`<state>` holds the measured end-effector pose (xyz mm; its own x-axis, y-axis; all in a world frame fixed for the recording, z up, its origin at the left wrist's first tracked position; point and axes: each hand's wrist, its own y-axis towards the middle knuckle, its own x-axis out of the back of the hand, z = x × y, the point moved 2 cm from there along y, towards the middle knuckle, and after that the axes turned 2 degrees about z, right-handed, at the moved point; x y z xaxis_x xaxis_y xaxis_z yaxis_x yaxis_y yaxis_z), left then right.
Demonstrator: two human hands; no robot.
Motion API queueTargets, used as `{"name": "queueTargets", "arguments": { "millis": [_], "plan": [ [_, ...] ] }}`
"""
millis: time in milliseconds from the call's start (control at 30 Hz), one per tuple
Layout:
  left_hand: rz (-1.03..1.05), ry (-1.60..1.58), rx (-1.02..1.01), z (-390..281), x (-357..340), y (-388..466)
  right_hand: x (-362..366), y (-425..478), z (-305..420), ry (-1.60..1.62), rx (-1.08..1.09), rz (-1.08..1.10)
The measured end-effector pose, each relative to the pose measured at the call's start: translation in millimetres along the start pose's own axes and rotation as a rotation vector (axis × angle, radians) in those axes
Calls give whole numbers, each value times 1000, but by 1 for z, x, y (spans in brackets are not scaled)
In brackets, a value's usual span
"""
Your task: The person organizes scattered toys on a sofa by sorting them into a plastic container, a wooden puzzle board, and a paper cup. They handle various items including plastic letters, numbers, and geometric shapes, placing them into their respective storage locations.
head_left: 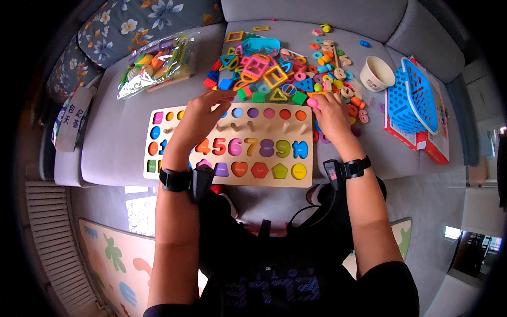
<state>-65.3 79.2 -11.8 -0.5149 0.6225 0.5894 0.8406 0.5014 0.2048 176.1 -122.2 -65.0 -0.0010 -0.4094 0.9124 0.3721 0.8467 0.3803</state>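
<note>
A wooden number-and-shape puzzle board (253, 157) with pegs and coloured recesses lies on the sofa's front edge. My left hand (205, 113) is over its upper left part, fingertips near the green and red building blocks (244, 94); whether it holds anything is hidden. At the board's upper right corner, my right hand (330, 115) touches a small pink piece (313, 103) with its fingertips; a firm grip cannot be made out. Beyond both hands spreads a heap of magnetic frame tiles (255, 67), blocks, coloured rings and wooden numbers. A pink wooden six (363, 115) lies right of my right hand.
A clear bag of toy food (158, 63) lies at the left, near a printed paper bag (73, 119). To the right stand a paper tub (376, 75) and a blue plastic basket (410, 99) on a red and white box (437, 144). Cushions line the sofa back.
</note>
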Motion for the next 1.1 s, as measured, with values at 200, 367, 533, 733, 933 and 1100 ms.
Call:
{"name": "queueTargets", "arguments": {
  "millis": [200,367,533,733,933,1100],
  "plan": [
    [-1,-5,-73,-7,5,-2,8,1,-3,208,-74,-102],
    [30,72,11,-7,18,-10,24,-4,13,944,-307,-13],
    [-34,28,26,4,40,-29,39,-13,57,1386,-216,95],
    [-186,-40,68,29,69,-46,37,-31,87,1623,-251,103],
    [-188,-43,116,36,75,-52,52,-13,70,1361,-241,41],
    [-130,-36,90,12,56,-36,34,5,37,1080,-228,-10]
  ]
}}
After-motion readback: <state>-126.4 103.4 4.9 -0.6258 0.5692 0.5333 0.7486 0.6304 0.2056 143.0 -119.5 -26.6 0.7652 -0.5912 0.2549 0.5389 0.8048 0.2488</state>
